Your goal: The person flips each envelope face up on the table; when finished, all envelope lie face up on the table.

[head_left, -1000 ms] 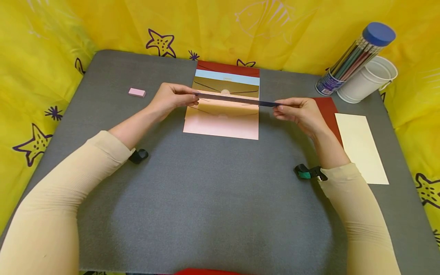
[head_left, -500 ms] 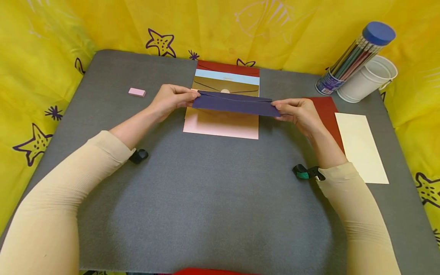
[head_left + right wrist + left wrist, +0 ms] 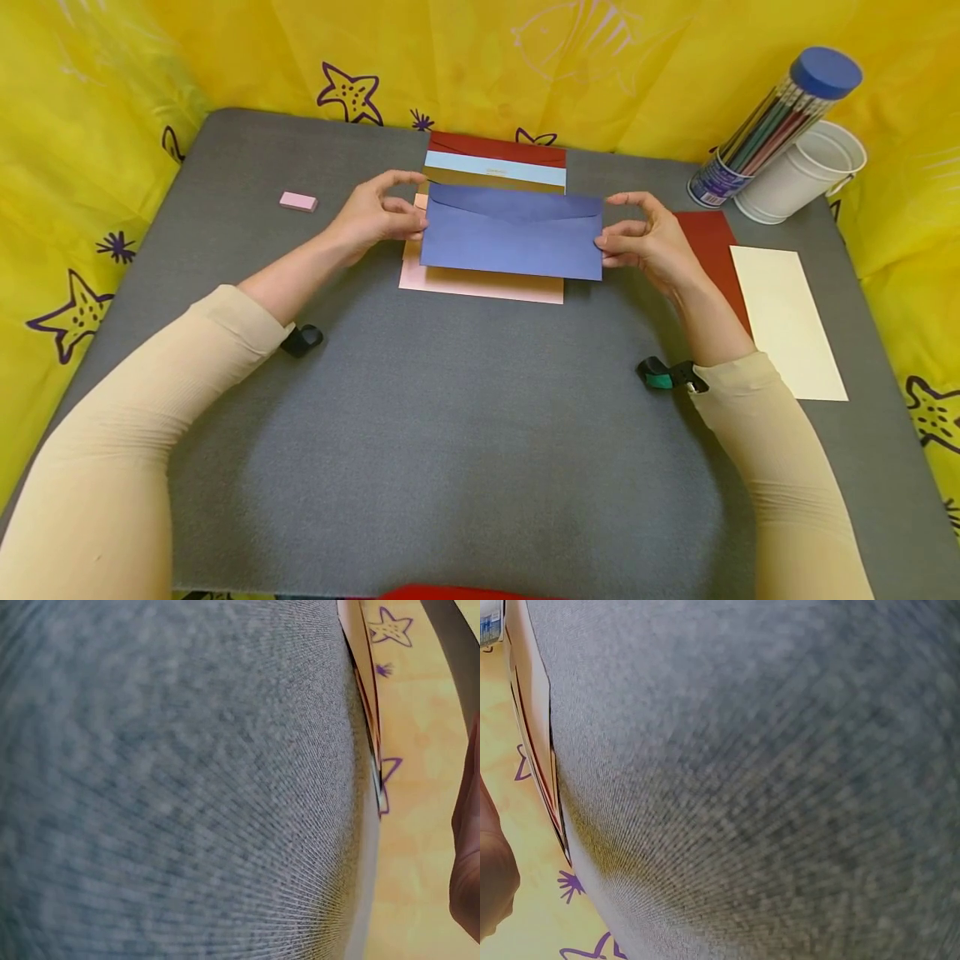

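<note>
In the head view a blue envelope [image 3: 513,237] with its flap along the upper edge is held between both hands. The left hand [image 3: 378,208] grips its left edge, index finger up at the top corner. At the opposite edge the right hand [image 3: 648,242] pinches with thumb and fingers, its index finger raised near the upper corner. Behind and below it lie overlapping envelopes: a red envelope [image 3: 498,148], a light blue envelope [image 3: 465,162] and a pink envelope [image 3: 487,287]; the blue one hides much of them. Each wrist view catches only part of a hand at its border.
A pink eraser [image 3: 298,202] lies on the grey table [image 3: 450,433] at left. At right are a red sheet [image 3: 708,237] and a cream sheet [image 3: 787,321]. A tub of pencils [image 3: 776,125] with a blue lid leans beside a white bucket [image 3: 806,179]. Yellow cloth [image 3: 465,58] surrounds the table.
The blue envelope has tilted from edge-on to showing its flap face, its lower edge coming toward the person. Both index fingers have lifted toward its upper corners.
</note>
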Demonstrator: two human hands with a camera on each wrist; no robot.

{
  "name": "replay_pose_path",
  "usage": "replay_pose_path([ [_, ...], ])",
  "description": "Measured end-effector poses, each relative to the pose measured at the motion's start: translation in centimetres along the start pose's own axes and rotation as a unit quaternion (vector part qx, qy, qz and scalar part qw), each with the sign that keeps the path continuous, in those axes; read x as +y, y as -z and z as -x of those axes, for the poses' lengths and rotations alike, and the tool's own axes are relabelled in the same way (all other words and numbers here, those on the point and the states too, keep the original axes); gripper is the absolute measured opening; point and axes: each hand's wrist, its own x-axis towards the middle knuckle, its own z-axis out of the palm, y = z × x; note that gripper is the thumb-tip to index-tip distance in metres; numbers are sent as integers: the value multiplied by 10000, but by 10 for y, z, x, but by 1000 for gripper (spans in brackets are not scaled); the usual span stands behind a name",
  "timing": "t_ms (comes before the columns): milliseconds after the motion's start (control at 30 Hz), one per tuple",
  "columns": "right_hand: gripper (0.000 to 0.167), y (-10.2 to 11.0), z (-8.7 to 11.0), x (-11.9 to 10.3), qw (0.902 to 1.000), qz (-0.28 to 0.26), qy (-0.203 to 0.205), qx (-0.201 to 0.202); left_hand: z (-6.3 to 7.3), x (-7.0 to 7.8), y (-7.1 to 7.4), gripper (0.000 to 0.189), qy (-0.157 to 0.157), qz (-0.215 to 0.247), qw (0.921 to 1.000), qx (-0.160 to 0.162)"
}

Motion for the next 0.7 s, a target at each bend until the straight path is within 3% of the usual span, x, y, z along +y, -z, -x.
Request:
replay_pose_path([
  [167,68,0,0,-2,9993,303,-107,-171,1,2,2,63,47,-218,9996,-165],
  [300,64,-1,0,-2,9983,504,-165,-245,0,2,4,59,195,-206,9995,-128],
  [500,61,-6,0,-1,9962,784,-232,-288,-1,2,8,35,331,-186,9992,127],
  [700,41,-12,-3,2,9950,894,-311,-324,-1,3,12,18,567,-223,9980,158],
])
